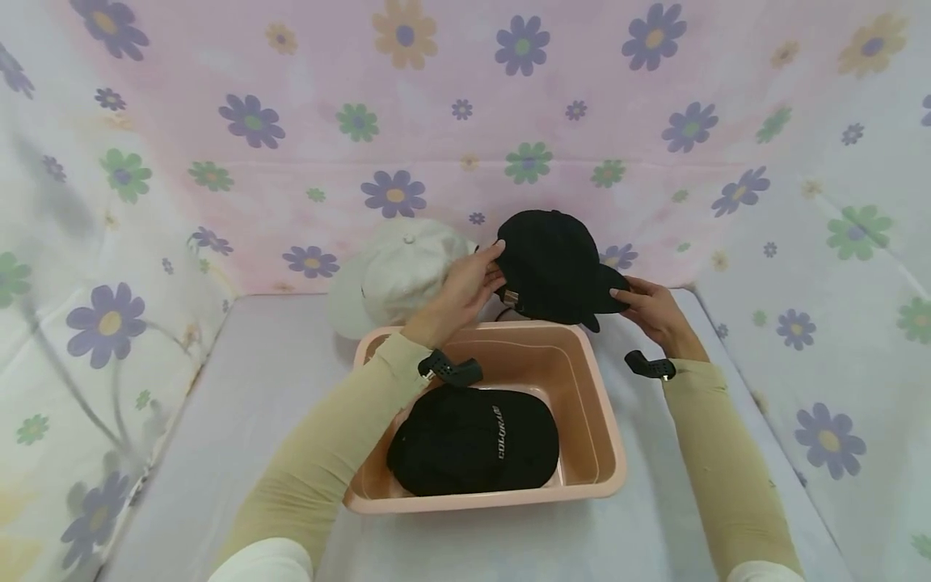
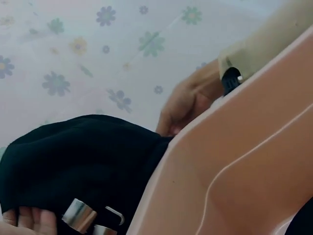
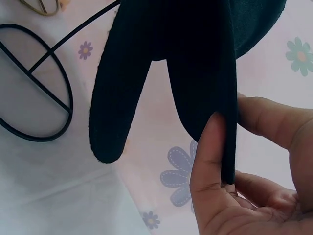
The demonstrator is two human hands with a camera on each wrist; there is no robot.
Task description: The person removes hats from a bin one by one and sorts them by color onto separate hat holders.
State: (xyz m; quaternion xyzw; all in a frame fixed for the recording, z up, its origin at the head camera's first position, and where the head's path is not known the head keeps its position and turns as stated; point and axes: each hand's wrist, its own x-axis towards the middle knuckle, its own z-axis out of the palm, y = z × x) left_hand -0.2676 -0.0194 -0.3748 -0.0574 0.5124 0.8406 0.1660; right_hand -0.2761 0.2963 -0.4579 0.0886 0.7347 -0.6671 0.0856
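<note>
Both hands hold a plain black cap (image 1: pixel 549 263) up at the back, behind the basin's far rim. My left hand (image 1: pixel 465 283) grips its left edge, thumb on the outside and fingers underneath, near a metal strap buckle (image 2: pixel 79 215). With thumb and fingers, my right hand (image 1: pixel 655 314) pinches the brim (image 3: pixel 203 93), which curves down on both sides. Beside my left hand sits a white cap (image 1: pixel 407 271), partly hidden by that hand. Another black cap (image 1: pixel 465 443), with pale lettering, lies inside the pink basin (image 1: pixel 607 436), under my left forearm.
A black wire stand with an oval base (image 3: pixel 71 105) stands on the pale table (image 1: pixel 269 388) below the held cap. Part of a gold-coloured wire piece (image 3: pixel 41 7) shows beside it. Flowered cloth (image 1: pixel 465 137) encloses the back and sides.
</note>
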